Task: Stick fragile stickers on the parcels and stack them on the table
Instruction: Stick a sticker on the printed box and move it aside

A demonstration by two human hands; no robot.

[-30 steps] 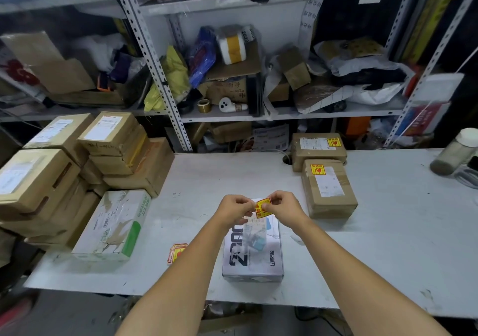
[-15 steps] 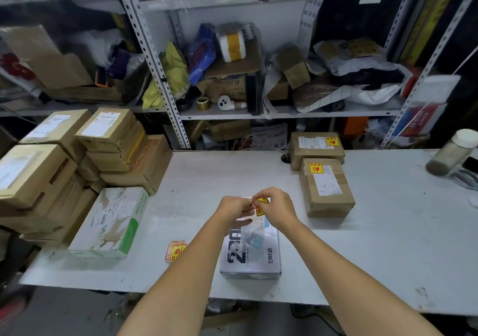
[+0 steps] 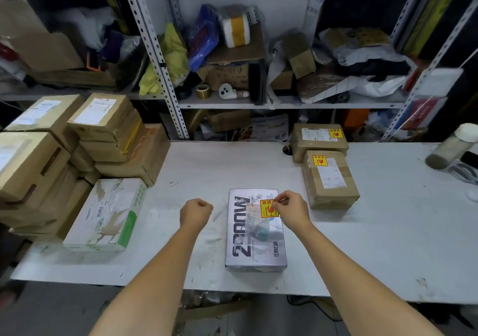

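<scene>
Metal shelving (image 3: 165, 77) crammed with bags and cartons fills the far side. In front of it runs a white table (image 3: 207, 170). A pile of brown boxes (image 3: 103, 118) takes up its left end, with a white box (image 3: 108, 214) (green along one edge) lying at the pile's near side. A grey box (image 3: 254, 242) lies flat near the middle of the table, close to the near edge, its long side running near to far. To its right and further back sit two brown parcels, one (image 3: 329, 180) just in front of the other (image 3: 319, 136), each with a yellow-and-red label on top. The left hand (image 3: 196, 211) hovers left of the grey box, curled into a fist with nothing showing in it. The right hand (image 3: 292, 210) is over the box's far right corner, thumb and forefinger pinching the right edge of a fragile sticker (image 3: 269, 209). The sticker lies over the box's top; whether it is pressed down cannot be told.
</scene>
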